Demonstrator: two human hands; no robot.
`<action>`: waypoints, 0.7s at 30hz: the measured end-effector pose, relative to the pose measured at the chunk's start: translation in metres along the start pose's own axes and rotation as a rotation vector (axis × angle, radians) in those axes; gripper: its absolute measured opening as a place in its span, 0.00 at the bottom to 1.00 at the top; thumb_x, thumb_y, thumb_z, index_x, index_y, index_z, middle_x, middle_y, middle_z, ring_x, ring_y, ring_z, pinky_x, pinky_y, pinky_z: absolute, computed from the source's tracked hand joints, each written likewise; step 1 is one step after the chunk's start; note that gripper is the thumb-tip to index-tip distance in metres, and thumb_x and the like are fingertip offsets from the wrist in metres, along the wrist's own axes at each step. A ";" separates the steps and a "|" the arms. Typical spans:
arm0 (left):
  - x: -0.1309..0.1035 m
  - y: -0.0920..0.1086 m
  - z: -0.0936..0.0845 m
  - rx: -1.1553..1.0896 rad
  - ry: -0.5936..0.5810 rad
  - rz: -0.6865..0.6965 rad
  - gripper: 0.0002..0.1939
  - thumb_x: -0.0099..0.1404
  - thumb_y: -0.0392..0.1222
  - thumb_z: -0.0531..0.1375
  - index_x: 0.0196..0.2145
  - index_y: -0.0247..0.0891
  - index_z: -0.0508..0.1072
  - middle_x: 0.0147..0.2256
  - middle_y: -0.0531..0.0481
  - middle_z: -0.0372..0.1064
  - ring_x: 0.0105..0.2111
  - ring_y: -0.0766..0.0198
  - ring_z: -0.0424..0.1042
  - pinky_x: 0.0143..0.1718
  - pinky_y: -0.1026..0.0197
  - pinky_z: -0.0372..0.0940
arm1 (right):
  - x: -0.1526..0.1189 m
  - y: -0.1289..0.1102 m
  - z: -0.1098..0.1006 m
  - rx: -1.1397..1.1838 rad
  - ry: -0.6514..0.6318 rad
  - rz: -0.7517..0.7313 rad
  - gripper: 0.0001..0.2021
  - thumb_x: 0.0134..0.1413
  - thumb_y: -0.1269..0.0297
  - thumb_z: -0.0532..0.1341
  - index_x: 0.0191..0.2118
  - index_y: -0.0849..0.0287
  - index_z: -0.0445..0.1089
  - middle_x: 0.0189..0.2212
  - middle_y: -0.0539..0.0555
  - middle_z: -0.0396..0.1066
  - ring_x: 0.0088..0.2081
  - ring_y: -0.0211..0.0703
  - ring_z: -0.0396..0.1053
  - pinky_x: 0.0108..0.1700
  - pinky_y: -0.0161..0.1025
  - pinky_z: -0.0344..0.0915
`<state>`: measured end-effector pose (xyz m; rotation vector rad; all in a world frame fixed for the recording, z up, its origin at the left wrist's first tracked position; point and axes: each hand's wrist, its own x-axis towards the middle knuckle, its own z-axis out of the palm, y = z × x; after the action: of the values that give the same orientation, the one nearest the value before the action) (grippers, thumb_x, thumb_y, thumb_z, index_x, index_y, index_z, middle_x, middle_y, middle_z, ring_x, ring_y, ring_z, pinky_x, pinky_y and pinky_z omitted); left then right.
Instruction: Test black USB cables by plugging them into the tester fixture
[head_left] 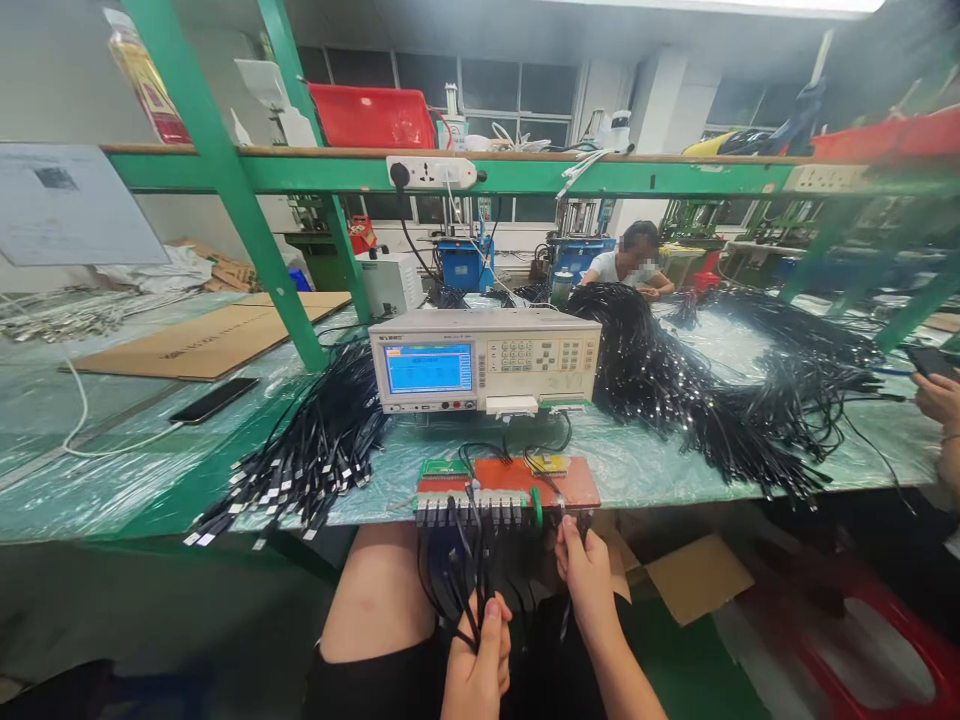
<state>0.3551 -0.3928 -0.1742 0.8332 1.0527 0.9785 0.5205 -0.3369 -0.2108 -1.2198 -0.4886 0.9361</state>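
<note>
We had the fingers of our left hand (480, 655) wrapped around a bunch of black cables (486, 560), below the row of connectors (469, 512) on the red board (506, 482). The fingers of our right hand (586, 575) were pinched on a single cable (565, 622) by the board's right end (whether its plug was seated, we could not tell). The red board lay at the front edge of the bench (637, 450), before the tester (484, 360), between two heaps of cables (315, 440).
</note>
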 end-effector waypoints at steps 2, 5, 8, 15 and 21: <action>0.001 -0.001 0.000 0.003 0.005 -0.003 0.33 0.57 0.78 0.57 0.32 0.41 0.66 0.19 0.66 0.40 0.17 0.75 0.35 0.17 0.68 0.35 | 0.000 0.001 0.000 0.004 0.000 0.006 0.27 0.51 0.36 0.67 0.27 0.56 0.60 0.18 0.41 0.50 0.18 0.29 0.47 0.18 0.28 0.43; 0.003 -0.002 0.000 0.001 0.000 -0.008 0.34 0.56 0.78 0.57 0.31 0.41 0.66 0.19 0.66 0.41 0.17 0.76 0.35 0.17 0.69 0.36 | 0.000 0.003 0.000 0.000 -0.005 0.003 0.27 0.51 0.37 0.67 0.27 0.56 0.60 0.17 0.41 0.50 0.17 0.29 0.46 0.18 0.29 0.42; 0.004 -0.002 0.000 -0.003 -0.019 -0.024 0.34 0.55 0.79 0.58 0.30 0.41 0.65 0.19 0.66 0.41 0.17 0.76 0.34 0.17 0.70 0.35 | 0.000 0.005 0.000 -0.008 0.015 -0.001 0.28 0.51 0.36 0.67 0.27 0.56 0.60 0.17 0.41 0.51 0.17 0.28 0.46 0.18 0.29 0.42; 0.005 -0.002 -0.002 -0.026 -0.054 -0.034 0.33 0.56 0.78 0.58 0.30 0.41 0.64 0.18 0.67 0.41 0.16 0.77 0.34 0.16 0.71 0.35 | 0.001 0.006 0.004 -0.030 0.063 -0.003 0.28 0.48 0.34 0.67 0.27 0.55 0.60 0.15 0.42 0.53 0.16 0.30 0.49 0.17 0.30 0.44; 0.004 -0.003 0.000 -0.012 -0.076 -0.047 0.34 0.56 0.78 0.57 0.30 0.41 0.65 0.19 0.66 0.42 0.17 0.76 0.35 0.17 0.70 0.34 | 0.001 -0.007 0.007 -0.039 -0.013 0.012 0.29 0.48 0.32 0.65 0.28 0.55 0.61 0.14 0.40 0.51 0.15 0.29 0.45 0.17 0.29 0.42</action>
<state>0.3562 -0.3905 -0.1782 0.8258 0.9961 0.9067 0.5188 -0.3323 -0.2021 -1.2537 -0.5125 0.9490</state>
